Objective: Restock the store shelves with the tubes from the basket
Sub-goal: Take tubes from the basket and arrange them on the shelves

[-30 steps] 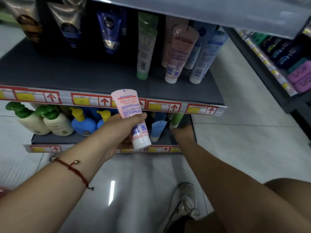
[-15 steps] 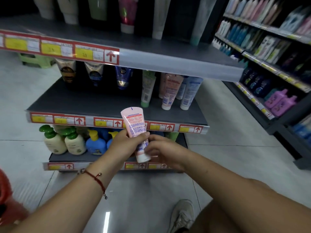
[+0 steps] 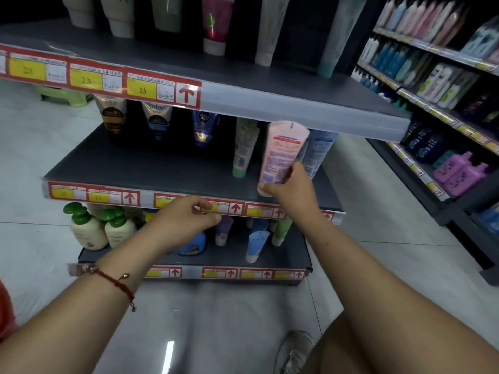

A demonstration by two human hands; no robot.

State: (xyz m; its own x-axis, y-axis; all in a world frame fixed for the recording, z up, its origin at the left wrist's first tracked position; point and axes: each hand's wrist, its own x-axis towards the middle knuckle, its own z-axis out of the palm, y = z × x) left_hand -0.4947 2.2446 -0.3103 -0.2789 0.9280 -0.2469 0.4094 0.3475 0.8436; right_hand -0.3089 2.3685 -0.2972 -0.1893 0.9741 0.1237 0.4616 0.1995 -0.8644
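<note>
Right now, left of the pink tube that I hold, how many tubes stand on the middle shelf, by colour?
Gold tube: 1
Silver tube: 1
Dark blue tube: 1
Green tube: 1
Total: 4

Occlusions and cut-offs, head view
Pink tube [image 3: 283, 155]: print blurred, cap hidden behind right hand [image 3: 290, 191]. Top-shelf tubes [image 3: 216, 22] cropped by upper edge. Orange object [image 3: 5, 306] cut off at left edge; unidentifiable.

Two hands [image 3: 186, 220], two green-capped bottles [image 3: 86, 230] (bottom shelf), two purple bottles [image 3: 459, 174]
</note>
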